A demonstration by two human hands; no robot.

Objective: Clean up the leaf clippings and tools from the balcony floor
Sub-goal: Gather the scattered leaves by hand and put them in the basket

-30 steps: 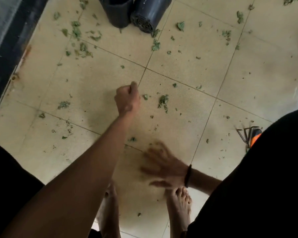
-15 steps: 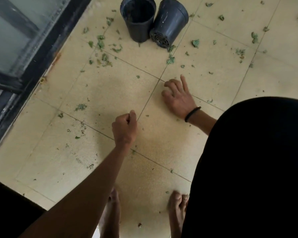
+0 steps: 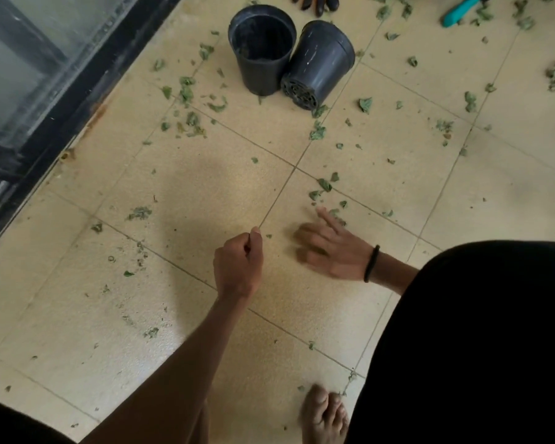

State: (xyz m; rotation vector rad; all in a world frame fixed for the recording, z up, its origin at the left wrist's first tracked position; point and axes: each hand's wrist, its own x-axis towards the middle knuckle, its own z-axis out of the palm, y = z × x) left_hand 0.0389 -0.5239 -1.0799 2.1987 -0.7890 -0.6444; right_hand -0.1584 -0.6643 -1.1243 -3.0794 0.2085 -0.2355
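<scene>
- While the left hand (image 3: 237,267) stays fisted, contents unseen, clippings could slip out.
- Right hand (image 3: 330,248), blurred, fingers spread, may scatter leaves (image 3: 324,185).

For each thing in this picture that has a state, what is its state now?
left pot: upright, mouth open
right pot: tipped, leaning on left pot
leaf clippings: scattered on floor
left hand: fist closed, contents hidden
right hand: fingers spread, blurred
teal tool: lying on floor
</scene>
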